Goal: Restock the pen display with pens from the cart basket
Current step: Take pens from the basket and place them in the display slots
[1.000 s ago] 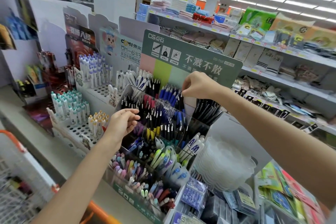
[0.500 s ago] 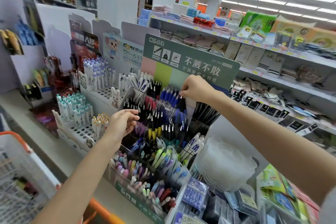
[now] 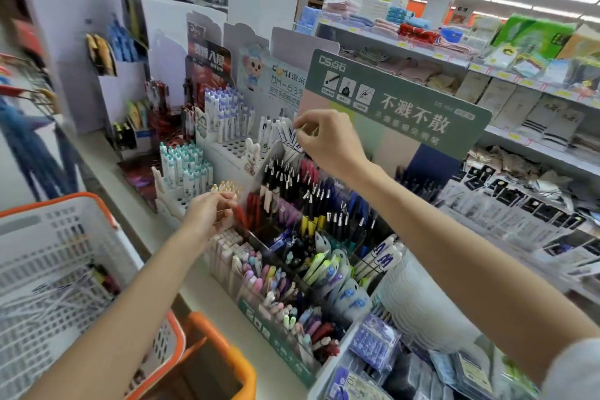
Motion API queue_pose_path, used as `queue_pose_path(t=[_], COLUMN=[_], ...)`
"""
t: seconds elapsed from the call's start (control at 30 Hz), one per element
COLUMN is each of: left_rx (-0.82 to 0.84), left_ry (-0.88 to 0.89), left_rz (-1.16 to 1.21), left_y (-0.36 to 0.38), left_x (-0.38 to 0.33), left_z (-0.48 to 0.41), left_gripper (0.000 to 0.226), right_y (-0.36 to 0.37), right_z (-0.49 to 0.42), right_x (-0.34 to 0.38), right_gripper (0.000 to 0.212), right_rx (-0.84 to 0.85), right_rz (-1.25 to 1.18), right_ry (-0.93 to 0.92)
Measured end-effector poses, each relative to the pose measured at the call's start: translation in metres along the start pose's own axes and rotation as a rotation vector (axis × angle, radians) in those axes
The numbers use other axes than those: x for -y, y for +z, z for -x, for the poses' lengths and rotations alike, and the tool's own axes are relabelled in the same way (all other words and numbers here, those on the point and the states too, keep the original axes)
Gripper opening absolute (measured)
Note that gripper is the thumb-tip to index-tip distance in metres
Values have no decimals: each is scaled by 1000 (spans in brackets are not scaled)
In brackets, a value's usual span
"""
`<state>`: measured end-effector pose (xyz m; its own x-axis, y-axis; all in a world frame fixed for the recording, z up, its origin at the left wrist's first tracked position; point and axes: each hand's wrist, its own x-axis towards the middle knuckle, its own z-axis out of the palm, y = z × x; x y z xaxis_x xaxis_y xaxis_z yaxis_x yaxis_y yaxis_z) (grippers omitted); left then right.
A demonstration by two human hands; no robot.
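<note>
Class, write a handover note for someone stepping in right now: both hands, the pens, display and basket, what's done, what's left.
Right hand: fingertips pinch the white pens at the back of the pen display.
Left hand: curled beside the red pens; grip unclear.
Cart basket: lower left, stock inside blurred.
Done: most compartments look full.
Left: probably fetch more pens from the basket.

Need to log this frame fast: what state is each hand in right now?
Left hand: fingers curled beside the red pens; whether it grips one cannot be told.
Right hand: pinching the top of a standing white pen.
</note>
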<state>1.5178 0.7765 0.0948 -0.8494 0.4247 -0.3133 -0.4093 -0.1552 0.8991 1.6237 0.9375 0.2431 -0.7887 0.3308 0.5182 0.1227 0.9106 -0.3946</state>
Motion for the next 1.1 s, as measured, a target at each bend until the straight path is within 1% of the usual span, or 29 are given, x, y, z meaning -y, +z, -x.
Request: queue_pose_path(t=[0.1, 0.2, 0.3, 0.4, 0.5, 0.57, 0.63, 0.67, 0.73, 0.8, 0.87, 0.97, 1.0, 1.03, 1.07, 1.1], left_rx=[-146, -285, -422, -541, -652, -726, -774, -799, -817, -776, -687, -575, -548, -516, -486, -463], left_ry=[-32, -95, -144, -210, -298, -361, -410, -438, -499, -562, -610, -665, -679, -694, -687, -664], left_rz=[37, 102, 104, 81, 46, 1, -28, -30, -53, -104, -175, -322, -379, -452, -524, -583], left_y=[-43, -97, -156, -215, -266, -297, -317, -327, -342, -350, -353, -350, -347, -343, -339, -333], left_x=[8, 22, 43, 68, 96, 116, 133, 141, 156, 170, 182, 205, 212, 218, 225, 231], left_z=[-8, -13, -14, -12, -11, -14, -17, -22, -33, -47, -62, -85, -93, -101, -108, -114], left_gripper=[28, 30, 30, 29, 27, 29, 30, 30, 29, 28, 28, 31, 33, 32, 25, 26], right_y=[68, 146, 218, 277, 323, 351, 369, 380, 396, 406, 412, 413, 412, 412, 413, 414], right_z=[8, 22, 38, 57, 76, 90, 104, 112, 124, 133, 138, 144, 146, 147, 149, 150], right_x=[33, 62, 85, 96, 94, 90, 81, 76, 64, 54, 49, 47, 46, 45, 45, 45], right_gripper=[16, 17, 19, 17, 19, 22, 25, 26, 31, 37, 36, 60, 64, 66, 65, 64], right_rx=[149, 360, 583, 767, 915, 966, 953, 916, 791, 715, 673, 633, 603, 576, 566, 556], right_rz=[-116, -166, -154, -124, -85, -46, 30, 54, 36, -22, -72, -96, -109, -120, -132, -144], right_ry=[-73, -105, -116, -140, -153, -174, -265, -317, -415, -460, -452, -343, -291, -249, -224, -209])
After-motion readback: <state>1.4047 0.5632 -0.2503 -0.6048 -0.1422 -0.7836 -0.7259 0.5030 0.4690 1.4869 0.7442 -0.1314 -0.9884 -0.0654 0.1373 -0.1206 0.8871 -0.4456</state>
